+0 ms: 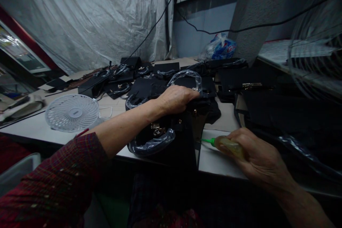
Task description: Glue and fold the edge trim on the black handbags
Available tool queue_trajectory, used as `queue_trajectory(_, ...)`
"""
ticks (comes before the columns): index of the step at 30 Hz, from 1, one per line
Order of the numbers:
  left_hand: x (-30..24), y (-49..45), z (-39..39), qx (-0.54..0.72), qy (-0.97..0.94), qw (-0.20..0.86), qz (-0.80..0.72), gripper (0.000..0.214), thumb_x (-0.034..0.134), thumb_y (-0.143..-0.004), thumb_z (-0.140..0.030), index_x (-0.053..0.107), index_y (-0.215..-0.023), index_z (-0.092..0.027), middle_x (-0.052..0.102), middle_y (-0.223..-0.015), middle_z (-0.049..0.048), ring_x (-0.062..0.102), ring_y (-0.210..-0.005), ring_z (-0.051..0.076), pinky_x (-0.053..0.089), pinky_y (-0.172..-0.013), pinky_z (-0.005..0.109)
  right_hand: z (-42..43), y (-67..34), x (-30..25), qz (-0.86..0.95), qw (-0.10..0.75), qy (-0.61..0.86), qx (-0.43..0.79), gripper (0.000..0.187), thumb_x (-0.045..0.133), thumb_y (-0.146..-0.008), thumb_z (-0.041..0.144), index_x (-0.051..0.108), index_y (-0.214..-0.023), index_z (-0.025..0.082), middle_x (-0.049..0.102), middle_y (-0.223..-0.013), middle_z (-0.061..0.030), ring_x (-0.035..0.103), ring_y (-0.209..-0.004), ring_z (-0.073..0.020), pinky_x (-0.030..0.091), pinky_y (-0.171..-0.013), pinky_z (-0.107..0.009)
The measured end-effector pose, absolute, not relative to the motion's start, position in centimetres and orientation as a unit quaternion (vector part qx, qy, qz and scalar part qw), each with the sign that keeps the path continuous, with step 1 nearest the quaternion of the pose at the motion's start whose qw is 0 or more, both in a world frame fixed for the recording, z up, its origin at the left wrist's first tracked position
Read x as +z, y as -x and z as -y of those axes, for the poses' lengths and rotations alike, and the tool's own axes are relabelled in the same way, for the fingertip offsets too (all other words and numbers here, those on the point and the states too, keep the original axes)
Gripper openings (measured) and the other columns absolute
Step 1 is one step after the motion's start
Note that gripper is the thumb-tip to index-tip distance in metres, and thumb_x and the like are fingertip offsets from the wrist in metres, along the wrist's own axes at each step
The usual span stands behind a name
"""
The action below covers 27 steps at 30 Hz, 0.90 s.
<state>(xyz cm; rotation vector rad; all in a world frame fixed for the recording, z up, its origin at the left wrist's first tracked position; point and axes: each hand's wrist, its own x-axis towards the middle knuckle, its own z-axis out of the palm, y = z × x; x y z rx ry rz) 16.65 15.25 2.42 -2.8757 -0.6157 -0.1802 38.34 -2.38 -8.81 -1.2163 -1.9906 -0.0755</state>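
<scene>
A translucent yellowish squeeze bottle (230, 148) is being gripped by the right hand (258, 155), its green nozzle (210, 141) pointing nine o'clock toward the black handbag (184, 144) being held by the left hand (176, 99).

A single camera, worn on the head, looks forward and down from above and behind the person's bare left hand (177, 99) and bare right hand (253, 153). It is near them: the left hand sits close to the middle of the view, the right hand lower and off to the right, with the left forearm (130, 124) and right forearm (301, 199) running in from the lower corners. Beyond the hands, the wide view crosses the flat white tabletop (221, 162) to a wrinkled, silvery-grey plastic sheet (93, 17).
</scene>
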Motion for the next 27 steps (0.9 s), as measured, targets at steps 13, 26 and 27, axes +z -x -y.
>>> queue_trajectory(13,2.5,-16.6,-15.1,-0.065,0.97,0.103,0.211,0.025,0.056,-0.077,-0.004,0.064,-0.095,-0.021,0.073,-0.098,0.0038,0.07,-0.092,0.023,0.041,-0.064,0.03,2.7,-38.1,-9.0,0.765,0.409,0.496,-0.033,0.01,0.056,-0.099,0.032,0.058,-0.096,0.023,0.06,-0.085,-0.0025,0.061,-0.068,-0.0167,0.048,-0.059,-0.03)
queue_trajectory(26,2.5,-16.5,-15.0,-0.057,0.969,0.125,0.206,0.027,0.054,-0.076,-0.004,0.059,-0.097,-0.02,0.072,-0.098,0.0045,0.068,-0.089,0.023,0.04,-0.063,0.031,3.0,-38.3,-8.9,0.755,0.412,0.51,0.017,0.017,0.058,-0.099,0.038,0.058,-0.092,0.022,0.059,-0.081,-0.0016,0.058,-0.064,-0.0156,0.045,-0.055,-0.028)
queue_trajectory(27,2.6,-16.5,-15.0,-0.055,0.969,0.126,0.207,0.027,0.054,-0.076,-0.004,0.059,-0.096,-0.02,0.071,-0.098,0.0044,0.068,-0.089,0.023,0.04,-0.064,0.031,3.1,-38.3,-9.0,0.75,0.414,0.515,0.016,0.017,0.058,-0.099,0.038,0.058,-0.092,0.022,0.059,-0.082,-0.0015,0.058,-0.065,-0.0155,0.045,-0.055,-0.028)
